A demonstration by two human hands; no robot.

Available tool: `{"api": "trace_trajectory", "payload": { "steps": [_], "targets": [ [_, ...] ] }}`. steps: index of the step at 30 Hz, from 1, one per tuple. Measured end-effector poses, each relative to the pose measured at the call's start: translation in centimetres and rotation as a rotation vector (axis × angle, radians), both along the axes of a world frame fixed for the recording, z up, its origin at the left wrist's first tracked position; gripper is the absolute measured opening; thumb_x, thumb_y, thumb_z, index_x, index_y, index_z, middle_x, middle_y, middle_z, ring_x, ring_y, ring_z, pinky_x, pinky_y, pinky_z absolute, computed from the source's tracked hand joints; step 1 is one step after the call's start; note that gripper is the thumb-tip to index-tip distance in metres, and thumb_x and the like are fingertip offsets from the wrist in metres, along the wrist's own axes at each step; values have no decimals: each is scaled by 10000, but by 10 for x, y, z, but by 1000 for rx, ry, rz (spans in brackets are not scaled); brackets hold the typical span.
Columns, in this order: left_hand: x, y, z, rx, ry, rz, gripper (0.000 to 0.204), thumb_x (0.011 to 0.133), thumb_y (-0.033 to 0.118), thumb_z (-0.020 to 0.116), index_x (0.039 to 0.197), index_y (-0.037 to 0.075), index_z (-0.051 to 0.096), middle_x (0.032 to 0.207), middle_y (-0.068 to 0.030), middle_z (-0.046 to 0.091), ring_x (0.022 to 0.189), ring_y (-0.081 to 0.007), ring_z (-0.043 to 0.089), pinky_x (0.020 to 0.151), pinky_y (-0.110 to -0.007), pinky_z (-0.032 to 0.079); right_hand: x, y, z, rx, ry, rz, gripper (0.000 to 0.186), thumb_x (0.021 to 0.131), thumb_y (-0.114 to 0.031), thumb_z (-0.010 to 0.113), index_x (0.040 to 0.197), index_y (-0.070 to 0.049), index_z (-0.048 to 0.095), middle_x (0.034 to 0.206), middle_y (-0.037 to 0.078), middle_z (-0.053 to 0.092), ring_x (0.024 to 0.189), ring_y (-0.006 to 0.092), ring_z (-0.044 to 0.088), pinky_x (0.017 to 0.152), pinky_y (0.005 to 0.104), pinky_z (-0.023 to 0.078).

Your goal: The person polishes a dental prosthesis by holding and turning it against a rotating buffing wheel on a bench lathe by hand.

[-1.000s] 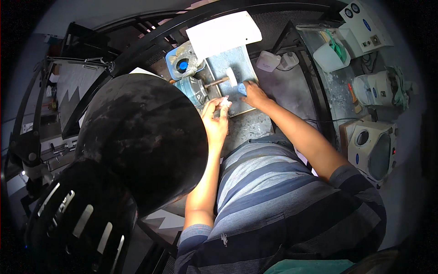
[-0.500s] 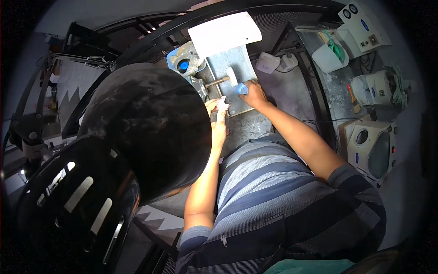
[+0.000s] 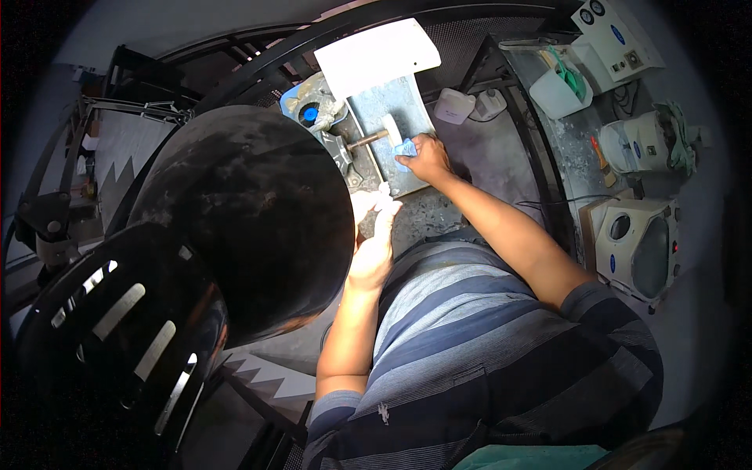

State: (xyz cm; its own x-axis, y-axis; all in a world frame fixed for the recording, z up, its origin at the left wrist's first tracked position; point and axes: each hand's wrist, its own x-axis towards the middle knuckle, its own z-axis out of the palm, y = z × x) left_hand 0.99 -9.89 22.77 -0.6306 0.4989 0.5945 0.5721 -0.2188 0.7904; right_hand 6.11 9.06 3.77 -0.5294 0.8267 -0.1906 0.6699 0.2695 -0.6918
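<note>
In front of me a white buffing wheel [image 3: 392, 130] sits on the metal shaft [image 3: 366, 141] of a grey bench motor [image 3: 335, 149]. My right hand [image 3: 429, 160] grips a blue block [image 3: 405, 148], which looks like a bar of polishing compound, at the wheel's near edge; whether they touch I cannot tell. Nearer to me, my left hand [image 3: 374, 244] is closed, its raised fingertips pinching a small whitish piece [image 3: 384, 189] whose kind does not show. A large black lamp shade [image 3: 243, 219] hides part of that hand.
Behind the wheel lies a metal tray [image 3: 384, 98] under a white hood [image 3: 380, 55]. A blue container [image 3: 294, 100] holding plastic bags stands left of it. White jugs [image 3: 454, 106] are at the right. Bench machines [image 3: 638, 247] and a white bucket [image 3: 560, 94] line the far right.
My left hand has drawn back toward me with the whitish piece, away from the wheel. My right hand has brought the blue block closer to the wheel's near edge.
</note>
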Motion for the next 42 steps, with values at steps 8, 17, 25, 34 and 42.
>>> {"api": "trace_trajectory", "payload": {
  "steps": [8,17,25,34,42],
  "targets": [
    [4,-10,11,2,-79,-32,235,723,-82,727,935,-38,639,873,-105,633,744,-142,570,687,-246,466,-4,-2,1,-170,54,-125,451,579,-374,844,810,-23,681,785,122,695,730,239,670,692,348,514],
    [-1,-14,4,-94,-750,19,184,853,76,652,992,-42,626,775,-90,632,676,-120,575,661,-229,459,-1,10,-14,-320,95,-158,354,618,-335,828,690,-16,693,693,100,690,610,173,650,625,294,500],
    [7,-24,11,-95,-574,7,151,830,5,654,970,-39,620,802,-71,617,708,-115,570,669,-234,465,-8,14,-14,-172,-69,-137,489,575,-398,841,784,16,688,789,167,690,730,252,675,703,350,514],
    [10,-25,19,56,-250,-107,217,785,-101,645,990,-59,589,970,-115,595,870,-173,599,851,-317,494,-10,10,3,-170,-70,-95,419,582,-355,836,707,10,673,698,125,677,631,202,650,633,321,498],
    [8,-26,15,-24,-301,-65,201,807,-82,640,1001,-57,591,958,-106,613,849,-166,607,792,-275,493,-4,13,2,-105,-134,-27,587,578,-378,839,967,26,665,997,208,663,958,301,639,834,379,499]
  ]
}}
